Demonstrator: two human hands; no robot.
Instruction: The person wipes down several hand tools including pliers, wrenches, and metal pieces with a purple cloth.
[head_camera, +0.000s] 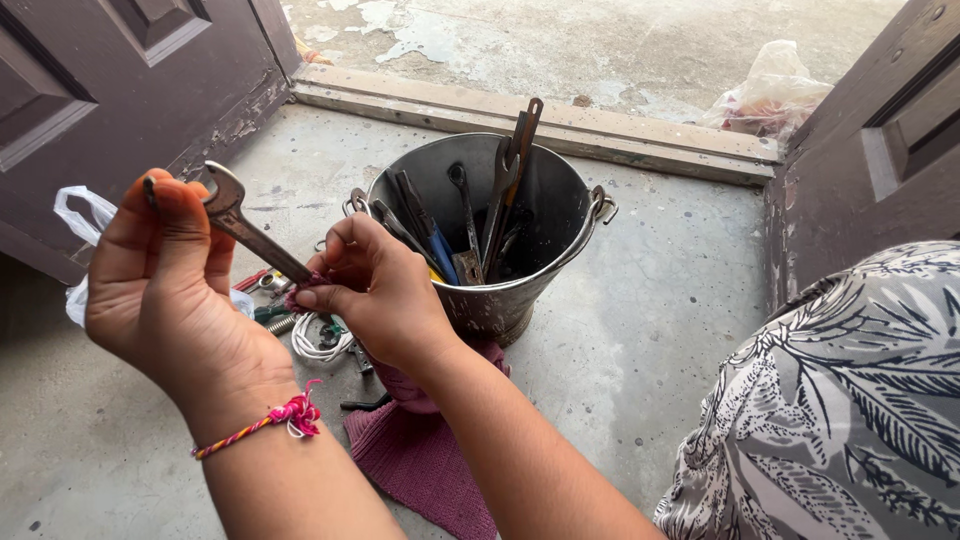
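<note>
My left hand (165, 285) is raised at the left, its fingertips pinching the jaw end of a grey open-ended spanner (245, 230). My right hand (375, 290) grips the spanner's lower end, with a bit of purple cloth pressed around the shaft at the fingertips. Just behind my right hand stands a dented metal bucket (560, 215) with several spanners, pliers and a blue-handled tool standing in it. A braided red thread sits on my left wrist.
A purple cloth (420, 460) lies on the concrete floor under my right forearm. Small tools, springs and a coil of white wire (315, 345) lie left of the bucket. Dark brown door leaves flank a doorstep (560, 120); plastic bags lie at the left and far right.
</note>
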